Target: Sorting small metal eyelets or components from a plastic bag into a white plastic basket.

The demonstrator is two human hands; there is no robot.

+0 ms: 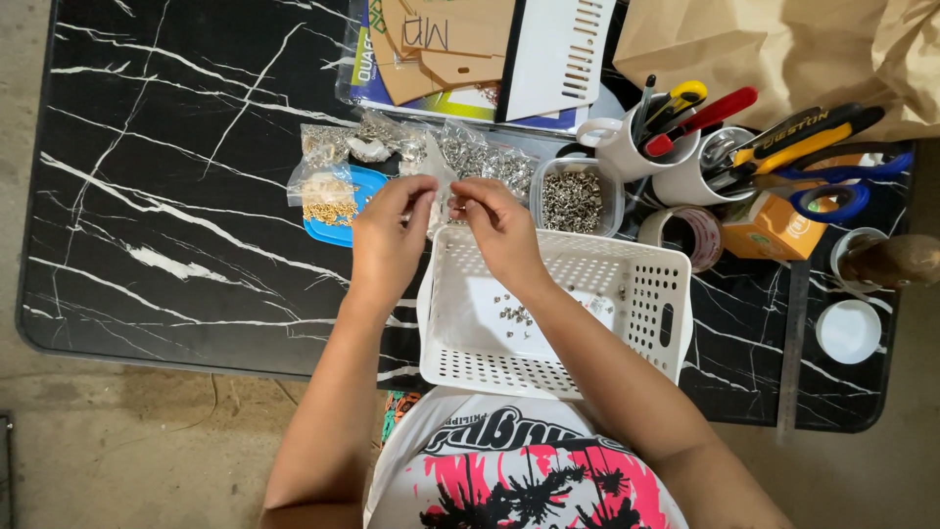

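My left hand (390,227) and my right hand (497,223) meet above the far rim of a white perforated plastic basket (646,284). Both pinch the same small clear plastic bag (438,191) of tiny metal pieces, holding it between the fingertips. Several small metal pieces (514,313) lie scattered on the basket's floor below my right wrist. More clear bags of metal hardware (480,157) lie on the black marbled table (166,196) just beyond my hands.
A blue lid (323,230) with a bag of gold pieces sits left of my hands. A clear tub of metal pieces (574,201), white cups holding tools and scissors (676,147), a tape roll (685,233), an orange box (769,227) and brown paper bags (783,49) crowd the right.
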